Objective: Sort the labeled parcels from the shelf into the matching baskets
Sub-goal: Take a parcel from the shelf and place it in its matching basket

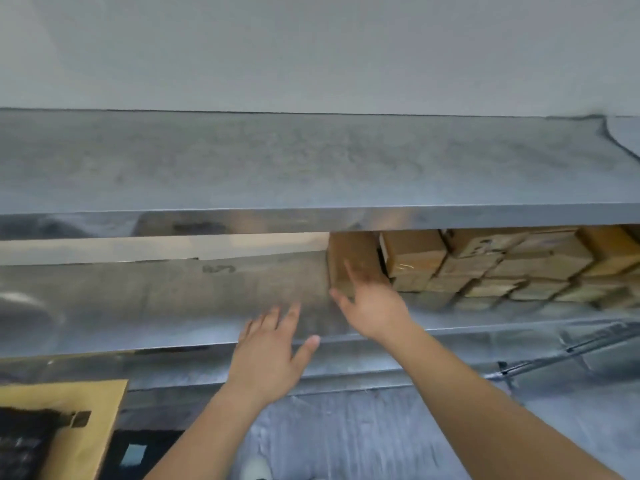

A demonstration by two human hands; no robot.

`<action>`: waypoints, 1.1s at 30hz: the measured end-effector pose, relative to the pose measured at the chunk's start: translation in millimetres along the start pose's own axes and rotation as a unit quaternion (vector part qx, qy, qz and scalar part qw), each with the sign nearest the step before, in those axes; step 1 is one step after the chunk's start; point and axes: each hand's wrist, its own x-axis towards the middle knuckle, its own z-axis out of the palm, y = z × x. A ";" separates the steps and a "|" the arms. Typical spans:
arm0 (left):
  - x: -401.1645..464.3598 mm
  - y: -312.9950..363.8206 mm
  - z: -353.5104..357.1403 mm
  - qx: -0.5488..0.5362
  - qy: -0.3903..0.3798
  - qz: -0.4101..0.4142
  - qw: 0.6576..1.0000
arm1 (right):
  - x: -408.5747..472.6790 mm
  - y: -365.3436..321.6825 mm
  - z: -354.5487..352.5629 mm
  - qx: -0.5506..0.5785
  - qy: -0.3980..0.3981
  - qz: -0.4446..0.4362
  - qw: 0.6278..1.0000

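Two hands spread, right hand (372, 306) touching parcel (353, 261), left hand (273, 344) apart

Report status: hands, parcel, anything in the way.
Right hand on the leftmost brown parcel on the shelf, grip unclear through blur. Left hand open, empty, at the shelf edge. Nothing blocking; more parcels stacked right.

On the steel shelf (173, 306), the right hand (372, 306) lies against a blurred brown cardboard parcel (349, 254) beside stacked cardboard parcels (502, 268); the left hand (273, 344) hovers, fingers spread, at the shelf's front edge.
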 end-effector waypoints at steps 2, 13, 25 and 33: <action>28.8 12.5 1.8 0.006 -0.013 0.018 1.000 | 19.8 6.2 5.6 -0.004 -0.002 0.028 1.000; 131.6 16.6 18.8 -0.031 -0.033 0.088 0.995 | 63.6 19.3 60.1 -0.005 0.124 0.052 0.991; 90.3 -10.5 28.6 -0.096 0.033 0.084 0.991 | -14.5 -7.2 69.8 0.137 0.131 0.084 0.978; 74.6 14.6 26.3 -0.078 -0.071 -0.075 0.992 | 4.7 17.5 48.2 0.183 -0.116 0.041 0.975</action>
